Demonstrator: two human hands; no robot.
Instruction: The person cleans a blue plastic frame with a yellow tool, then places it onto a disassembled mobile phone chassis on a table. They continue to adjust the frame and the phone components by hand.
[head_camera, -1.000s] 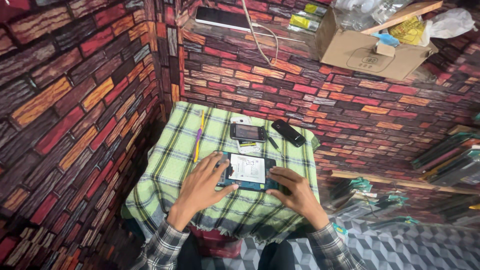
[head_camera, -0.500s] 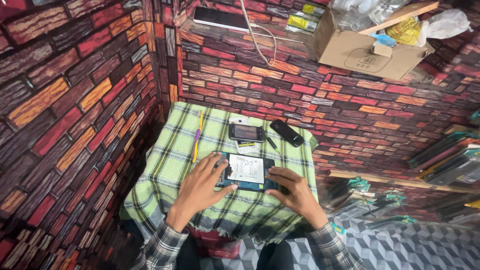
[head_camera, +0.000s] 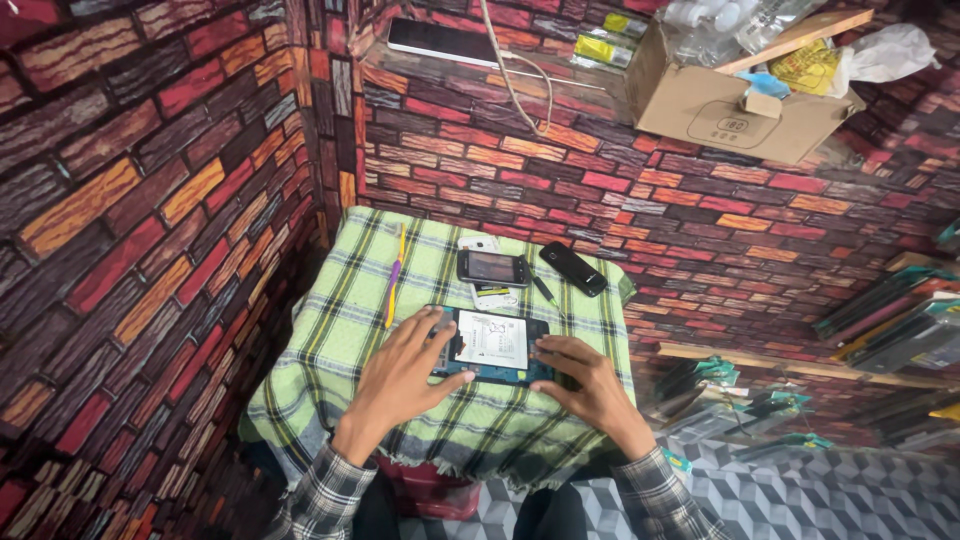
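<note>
Hands (head_camera: 500, 375) unmoved | opened phone (head_camera: 490, 345) pinned (near table (head_camera: 330, 400) front edge)

A long-sleeved shirt in a grey, black and white plaid is worn. The cuffs are seen at both wrists, and the left hand (head_camera: 405, 378) and right hand (head_camera: 590, 385) are left bare.

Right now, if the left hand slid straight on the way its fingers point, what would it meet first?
The left hand points up-right across the opened phone, which it already touches; beyond that, probably the small phone, though depth is unclear.
</note>
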